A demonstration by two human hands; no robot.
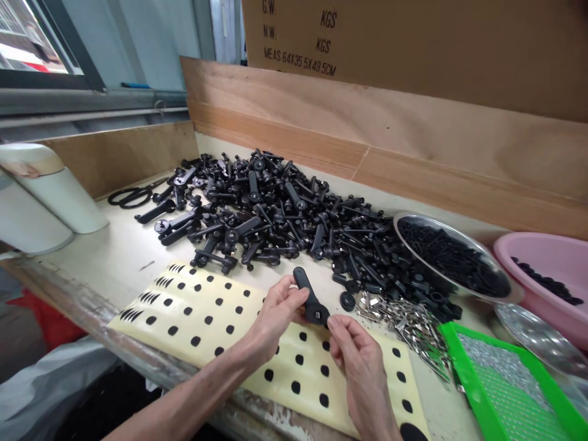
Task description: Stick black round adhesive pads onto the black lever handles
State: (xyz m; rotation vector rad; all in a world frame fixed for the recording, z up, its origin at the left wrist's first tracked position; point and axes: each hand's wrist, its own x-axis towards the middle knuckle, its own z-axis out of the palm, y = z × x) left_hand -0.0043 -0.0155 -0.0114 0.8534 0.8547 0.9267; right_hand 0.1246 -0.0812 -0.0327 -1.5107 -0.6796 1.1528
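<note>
My left hand point(280, 304) is closed around a black plastic crank handle point(306, 293), thumb on top. Its rounded end, with a small pale square slot, points towards my right hand point(356, 349). The right thumb and index finger are pinched together at the rim of that end; whatever may be between them is hidden. Under both hands lies a pale yellow sheet point(188, 301) bearing rows of small black stickers. A large heap of similar black handles point(257, 208) spreads over the table behind. Small metal pieces point(408, 324) are piled right of the hands.
A metal bowl point(509, 288) of thin black parts stands at right, beside a pink basin point(542, 248). In front is a green tray point(459, 349) with small silvery pieces. Black scissors point(133, 195) and white cylindrical containers point(68, 190) are at left. Wooden boards point(294, 135) edge the table.
</note>
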